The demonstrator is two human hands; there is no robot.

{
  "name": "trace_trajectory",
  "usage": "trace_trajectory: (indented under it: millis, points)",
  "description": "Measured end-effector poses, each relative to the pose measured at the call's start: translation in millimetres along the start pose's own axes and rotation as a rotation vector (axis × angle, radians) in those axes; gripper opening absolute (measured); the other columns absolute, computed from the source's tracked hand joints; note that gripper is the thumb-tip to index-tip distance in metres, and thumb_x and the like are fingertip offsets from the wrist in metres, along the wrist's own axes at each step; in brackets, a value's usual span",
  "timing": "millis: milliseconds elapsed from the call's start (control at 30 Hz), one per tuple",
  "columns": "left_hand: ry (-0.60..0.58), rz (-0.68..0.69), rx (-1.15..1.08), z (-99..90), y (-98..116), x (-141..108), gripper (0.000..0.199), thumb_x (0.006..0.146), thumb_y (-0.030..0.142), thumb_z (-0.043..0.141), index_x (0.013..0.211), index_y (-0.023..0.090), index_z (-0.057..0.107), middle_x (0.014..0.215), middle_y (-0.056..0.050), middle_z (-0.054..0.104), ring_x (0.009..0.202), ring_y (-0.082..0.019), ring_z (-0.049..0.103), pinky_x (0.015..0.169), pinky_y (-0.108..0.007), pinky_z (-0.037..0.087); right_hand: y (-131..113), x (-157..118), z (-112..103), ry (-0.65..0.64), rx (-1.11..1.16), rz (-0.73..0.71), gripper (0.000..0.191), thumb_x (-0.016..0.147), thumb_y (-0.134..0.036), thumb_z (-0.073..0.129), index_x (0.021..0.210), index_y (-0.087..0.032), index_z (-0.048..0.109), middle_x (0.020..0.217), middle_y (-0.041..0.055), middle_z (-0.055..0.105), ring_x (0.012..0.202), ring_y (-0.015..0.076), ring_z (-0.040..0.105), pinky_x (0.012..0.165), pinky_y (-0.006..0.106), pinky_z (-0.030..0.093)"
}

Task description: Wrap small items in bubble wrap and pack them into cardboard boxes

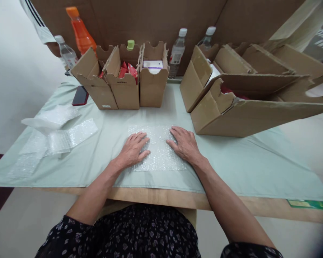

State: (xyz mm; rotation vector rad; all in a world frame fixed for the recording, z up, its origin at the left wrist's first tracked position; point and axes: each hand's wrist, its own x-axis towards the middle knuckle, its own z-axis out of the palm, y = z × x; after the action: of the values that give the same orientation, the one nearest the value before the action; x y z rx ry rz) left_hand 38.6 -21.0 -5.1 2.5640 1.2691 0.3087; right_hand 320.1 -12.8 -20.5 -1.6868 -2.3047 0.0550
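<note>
A rectangular sheet of clear bubble wrap [159,152] lies flat on the light green tablecloth in front of me. My left hand [134,148] rests palm down on its left part, fingers apart and pointing forward. On the right part of the sheet lies my right hand [185,143], also palm down with its fingers spread. Neither hand grips anything. More bubble wrap pieces [59,141] lie loosely overlapped at the left of the table.
Cardboard boxes [153,89] with red packets and a white box inside stand behind the sheet. Larger cardboard boxes [226,120] stand at the right. Bottles, one with orange liquid [83,37], line the back. A phone [80,95] lies at the left. Part of a person shows at upper left.
</note>
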Motion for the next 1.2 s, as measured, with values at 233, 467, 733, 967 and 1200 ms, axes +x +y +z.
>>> trace_trajectory:
  millis: [233, 467, 733, 967, 1200]
  points:
    - [0.015, 0.009, -0.023, -1.8, -1.5, -1.5, 0.047, 0.100, 0.039, 0.058, 0.144, 0.023, 0.056, 0.161, -0.014, 0.051, 0.154, -0.033, 0.041, 0.128, -0.056, 0.032, 2.4, -0.3, -0.6, 0.007, 0.005, 0.009, 0.049, 0.103, -0.045, 0.048, 0.141, -0.019, 0.064, 0.154, 0.0155, 0.059, 0.140, 0.0360, 0.054, 0.111, 0.054, 0.042]
    - [-0.014, -0.003, -0.024, -5.4, -7.1, -2.2, 0.053, 0.095, 0.041, 0.064, 0.144, 0.022, 0.057, 0.163, -0.013, 0.050, 0.155, -0.033, 0.040, 0.128, -0.057, 0.029, 0.5, 0.6, -1.0, -0.019, -0.009, 0.025, 0.051, 0.103, -0.045, 0.048, 0.143, -0.018, 0.064, 0.155, 0.0165, 0.058, 0.141, 0.0356, 0.052, 0.112, 0.052, 0.040]
    - [-0.021, -0.002, -0.044, -7.1, -9.1, -2.4, 0.053, 0.095, 0.043, 0.064, 0.144, 0.023, 0.058, 0.163, -0.012, 0.050, 0.155, -0.033, 0.040, 0.128, -0.058, 0.029, 3.3, -0.1, 2.1, 0.016, 0.044, 0.021, 0.049, 0.102, -0.045, 0.048, 0.140, -0.020, 0.066, 0.153, 0.0146, 0.060, 0.138, 0.0358, 0.054, 0.111, 0.054, 0.042]
    - [-0.020, -0.003, -0.041, -7.3, -8.4, -2.4, 0.053, 0.096, 0.042, 0.064, 0.144, 0.022, 0.058, 0.163, -0.013, 0.050, 0.155, -0.033, 0.040, 0.128, -0.057, 0.030, 2.0, -7.0, 1.1, 0.005, 0.091, 0.031, 0.048, 0.101, -0.041, 0.049, 0.139, -0.019, 0.067, 0.153, 0.0148, 0.060, 0.139, 0.0356, 0.054, 0.112, 0.055, 0.042]
    - [-0.020, 0.001, -0.047, -6.6, -9.6, -2.0, 0.052, 0.095, 0.042, 0.064, 0.144, 0.022, 0.058, 0.164, -0.013, 0.049, 0.155, -0.034, 0.039, 0.128, -0.057, 0.029, 1.6, -6.5, 0.4, 0.020, 0.066, 0.012, 0.046, 0.102, -0.040, 0.048, 0.137, -0.020, 0.068, 0.151, 0.0145, 0.061, 0.138, 0.0360, 0.055, 0.111, 0.056, 0.043]
